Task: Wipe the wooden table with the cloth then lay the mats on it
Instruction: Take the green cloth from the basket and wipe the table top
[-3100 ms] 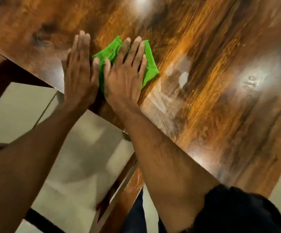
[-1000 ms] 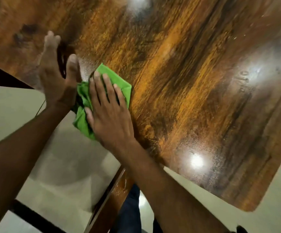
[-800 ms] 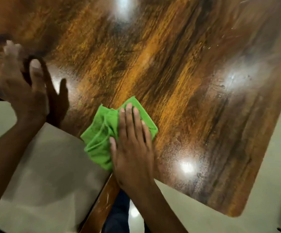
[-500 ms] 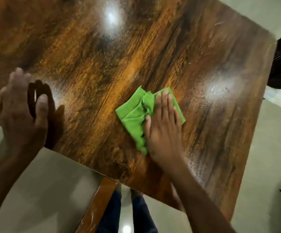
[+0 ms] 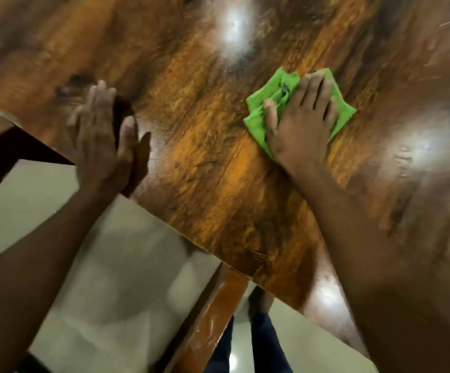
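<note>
We see a glossy wooden table point(image 5: 205, 170); a crumpled green cloth point(image 5: 267, 114) lies at two o'clock.

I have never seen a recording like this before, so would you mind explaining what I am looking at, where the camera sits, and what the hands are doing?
There is no machine here: these are a person's two bare hands, filmed by a wide-angle camera worn on the head, looking forward and down. That is why both forearms reach in from the bottom edge and the picture is tilted and a little blurred.

The glossy brown wooden table fills most of the view, with bright lamp reflections on it. The right hand lies flat on a crumpled bright green cloth, pressing it onto the wood for wiping rather than closing a grip around it. The left hand is open and holds nothing, near the table's edge; whether it touches the wood is unclear. Below are pale floor tiles and the person's legs in dark trousers. No mats are in view.
</note>
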`<action>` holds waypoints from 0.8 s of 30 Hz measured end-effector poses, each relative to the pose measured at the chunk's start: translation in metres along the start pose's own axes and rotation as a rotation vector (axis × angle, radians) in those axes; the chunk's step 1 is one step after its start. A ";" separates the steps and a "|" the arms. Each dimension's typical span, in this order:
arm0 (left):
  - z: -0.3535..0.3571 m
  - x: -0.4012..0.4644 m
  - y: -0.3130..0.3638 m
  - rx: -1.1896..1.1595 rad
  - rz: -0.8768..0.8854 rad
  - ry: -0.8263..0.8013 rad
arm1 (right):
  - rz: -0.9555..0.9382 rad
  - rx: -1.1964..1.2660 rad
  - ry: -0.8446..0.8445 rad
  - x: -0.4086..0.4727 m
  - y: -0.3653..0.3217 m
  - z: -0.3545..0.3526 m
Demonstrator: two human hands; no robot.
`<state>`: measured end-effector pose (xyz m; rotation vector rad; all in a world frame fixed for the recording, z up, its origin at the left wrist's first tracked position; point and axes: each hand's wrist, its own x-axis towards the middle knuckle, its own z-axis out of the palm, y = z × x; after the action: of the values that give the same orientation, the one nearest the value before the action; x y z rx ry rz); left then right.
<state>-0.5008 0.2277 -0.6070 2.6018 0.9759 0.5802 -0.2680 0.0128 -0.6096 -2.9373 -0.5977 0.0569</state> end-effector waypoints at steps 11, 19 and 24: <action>-0.001 -0.007 -0.007 -0.180 -0.123 0.089 | -0.633 0.094 -0.214 -0.140 -0.136 0.014; 0.021 -0.064 0.137 -0.174 0.177 -0.227 | -0.224 0.004 -0.168 -0.178 0.042 -0.018; 0.053 -0.116 0.222 -0.153 0.359 -0.387 | -0.040 0.016 -0.091 -0.191 0.139 -0.030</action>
<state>-0.4321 -0.0187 -0.5928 2.6221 0.3341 0.2021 -0.3878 -0.1921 -0.5993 -2.9190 -0.6649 0.1916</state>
